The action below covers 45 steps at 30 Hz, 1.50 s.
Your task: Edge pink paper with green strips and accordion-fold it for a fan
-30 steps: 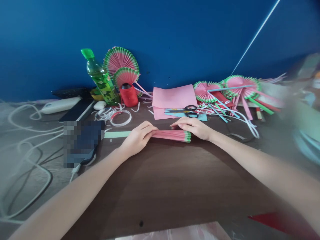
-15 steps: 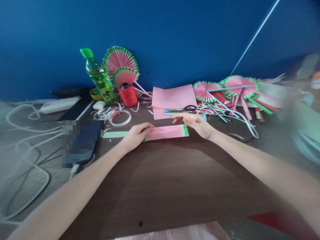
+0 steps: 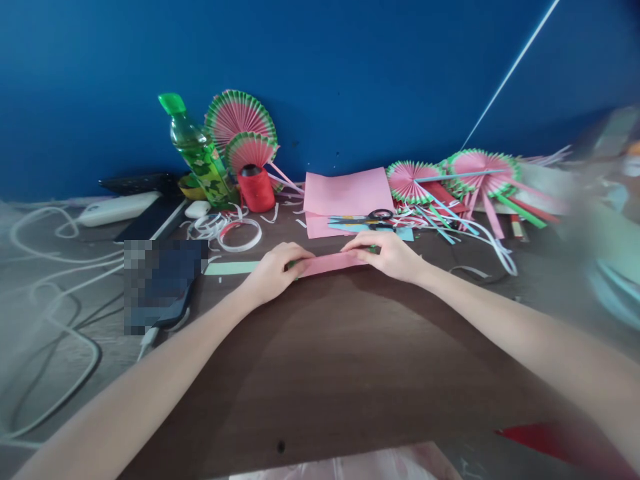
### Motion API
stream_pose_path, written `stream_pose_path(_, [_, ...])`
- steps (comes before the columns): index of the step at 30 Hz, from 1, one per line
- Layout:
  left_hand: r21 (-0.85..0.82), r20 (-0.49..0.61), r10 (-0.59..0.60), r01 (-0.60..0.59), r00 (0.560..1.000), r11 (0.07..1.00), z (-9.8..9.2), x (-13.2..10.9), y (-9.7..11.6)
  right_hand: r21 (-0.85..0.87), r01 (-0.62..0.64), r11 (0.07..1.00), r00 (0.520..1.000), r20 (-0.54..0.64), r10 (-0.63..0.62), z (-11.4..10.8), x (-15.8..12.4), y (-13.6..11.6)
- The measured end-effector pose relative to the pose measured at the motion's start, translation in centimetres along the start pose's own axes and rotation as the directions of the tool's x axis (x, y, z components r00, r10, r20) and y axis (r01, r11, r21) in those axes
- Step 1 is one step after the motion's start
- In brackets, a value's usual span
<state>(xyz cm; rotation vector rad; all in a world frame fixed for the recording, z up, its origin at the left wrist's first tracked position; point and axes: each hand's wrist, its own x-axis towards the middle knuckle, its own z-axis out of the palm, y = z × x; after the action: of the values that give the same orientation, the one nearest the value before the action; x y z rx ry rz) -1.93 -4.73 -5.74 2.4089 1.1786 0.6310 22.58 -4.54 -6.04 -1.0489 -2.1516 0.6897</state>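
Observation:
A folded pink paper strip (image 3: 327, 265) with green ends lies between my hands, over the dark brown table. My left hand (image 3: 276, 270) is closed on its left end, thumb and fingers pinched together. At the opposite end, my right hand (image 3: 389, 253) pinches the same strip, covering most of the green edge there. A pale green paper strip (image 3: 231, 268) sticks out to the left from under my left hand. Just beyond the right hand, black-handled scissors (image 3: 380, 217) rest on pink paper sheets (image 3: 347, 193).
Behind stand a tilted green bottle (image 3: 200, 160), a red thread spool (image 3: 257, 190) and pleated paper fans (image 3: 240, 120). More fans (image 3: 480, 172) and paper strips lie at right. White tape rolls (image 3: 240, 235), a phone (image 3: 167, 283) and cables (image 3: 95, 353) are at left. A blue wall rises behind.
My right hand has come down and left from above the strip's right end and now grips it. The left hand's fingers have shifted slightly on the other end.

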Motion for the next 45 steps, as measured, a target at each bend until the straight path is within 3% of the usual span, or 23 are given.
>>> stream_pose_path(7, [0.010,0.005,-0.009,0.009,1.000,1.000,0.1,0.2,-0.4,-0.025,-0.066,0.998,0.988,0.138,0.069,-0.8,0.2,0.2])
stream_pose_path(12, [0.055,0.034,0.048,-0.050,0.998,0.997,-0.3,0.3,-0.4,-0.116,0.038,0.993,0.983,0.186,-0.016,-1.2,0.2,0.8])
stream_pose_path(17, [0.209,0.149,0.125,-0.155,0.981,0.966,-1.2,0.7,0.0,-0.195,0.137,0.971,0.969,0.228,-0.091,-1.3,0.2,1.0])
stream_pose_path(24, [0.406,0.247,0.085,-0.182,0.965,0.895,-1.9,0.8,0.9,-0.235,0.166,0.958,0.949,0.301,-0.091,-1.8,0.3,0.4])
stream_pose_path(29, [0.436,0.328,0.061,-0.209,0.943,0.875,-2.4,0.7,0.7,-0.287,0.173,0.942,0.930,0.362,-0.060,-2.3,0.4,-0.1])
stream_pose_path(37, [0.471,0.325,0.154,-0.302,0.933,0.829,-1.8,0.4,0.6,-0.361,0.158,0.919,0.925,0.380,-0.010,-1.8,0.1,-0.3])
stream_pose_path(45, [0.554,0.342,0.241,-0.402,0.908,0.729,-1.6,0.2,1.2,-0.471,0.286,0.835,0.902,0.427,-0.069,-1.5,0.0,-0.6])
